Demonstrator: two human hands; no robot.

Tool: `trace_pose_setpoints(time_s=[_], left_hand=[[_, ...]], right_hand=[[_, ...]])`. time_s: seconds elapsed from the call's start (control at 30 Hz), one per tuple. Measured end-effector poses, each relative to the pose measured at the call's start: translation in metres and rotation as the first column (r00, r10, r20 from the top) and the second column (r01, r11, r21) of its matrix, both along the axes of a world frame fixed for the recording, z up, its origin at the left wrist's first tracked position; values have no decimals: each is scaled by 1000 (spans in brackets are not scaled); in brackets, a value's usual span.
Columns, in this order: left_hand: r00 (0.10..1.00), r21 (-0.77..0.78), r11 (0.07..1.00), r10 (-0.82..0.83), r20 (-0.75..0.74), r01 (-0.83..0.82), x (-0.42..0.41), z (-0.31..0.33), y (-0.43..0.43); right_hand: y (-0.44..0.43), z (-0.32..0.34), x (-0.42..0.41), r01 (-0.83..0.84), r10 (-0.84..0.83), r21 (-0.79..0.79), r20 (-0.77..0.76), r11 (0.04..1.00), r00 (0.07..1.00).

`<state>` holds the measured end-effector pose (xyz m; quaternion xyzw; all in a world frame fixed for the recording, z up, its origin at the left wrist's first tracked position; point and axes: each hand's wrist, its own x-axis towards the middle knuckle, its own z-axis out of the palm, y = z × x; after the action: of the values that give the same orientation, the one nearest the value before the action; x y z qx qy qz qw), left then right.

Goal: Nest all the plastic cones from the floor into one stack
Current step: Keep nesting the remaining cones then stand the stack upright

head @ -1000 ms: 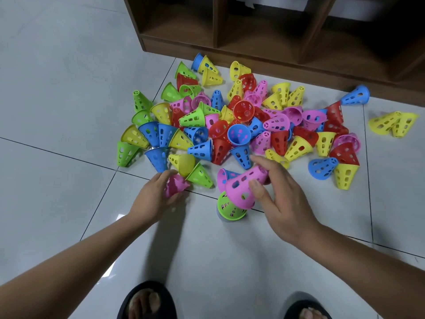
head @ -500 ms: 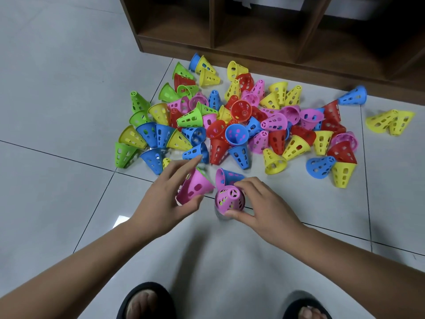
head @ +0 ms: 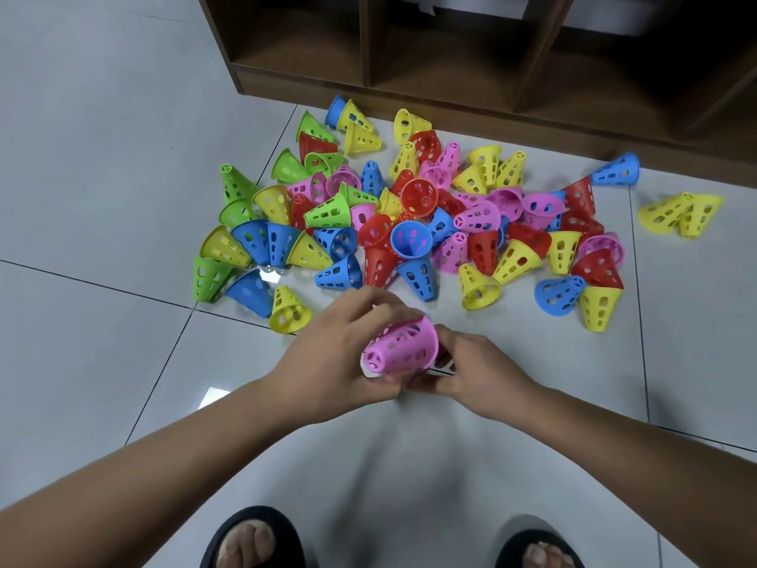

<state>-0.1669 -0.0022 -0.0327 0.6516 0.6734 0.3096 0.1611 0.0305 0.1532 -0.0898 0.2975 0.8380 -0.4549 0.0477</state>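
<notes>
Now, a pink cone (head: 399, 348) is gripped between both hands just above the glossy grey tiled floor (head: 123, 362). It is tilted, its narrow closed tip turned toward the left hand (head: 336, 354) and its wide open rim toward the right hand (head: 479, 375). The left fingers are wrapped over the top of it, the right thumb and fingers are curled at the rim, and whatever lies beneath is mostly hidden. Smooth moulded plastic is seen, the tapered wall pierced with oval holes. Just beyond the hands the pile of cones (head: 409, 223) is spread loose: red, blue, yellow, green and pink, tipped on their sides or upended. Two yellow cones (head: 680, 213) are nested together, well apart at the right. Behind, a dark wooden shelf unit (head: 286, 88) is set against the floor, its open compartments shadowed, their contents not to be made out.
</notes>
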Motion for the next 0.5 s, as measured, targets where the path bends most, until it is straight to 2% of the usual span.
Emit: trace_pose_setpoints(time_s=[0.1, 0.2, 0.37, 0.43, 0.5], left_hand=[[996, -70, 997, -19, -84, 13, 0, -17, 4], [988, -112, 994, -7, -155, -11, 0, -35, 8], [986, -191, 981, -56, -157, 26, -10, -53, 3], [994, -198, 980, -19, -112, -3, -21, -54, -6], [997, -213, 975, 48, -63, -60, -37, -56, -15]], right_hand=[[15, -5, 3, -88, 85, 43, 63, 995, 994], [40, -11, 10, -192, 157, 221, 165, 956, 974], [82, -13, 8, -50, 0, 574, 86, 817, 996], [92, -15, 3, -39, -28, 625, 97, 779, 995], [99, -19, 0, -75, -41, 607, 176, 791, 984]])
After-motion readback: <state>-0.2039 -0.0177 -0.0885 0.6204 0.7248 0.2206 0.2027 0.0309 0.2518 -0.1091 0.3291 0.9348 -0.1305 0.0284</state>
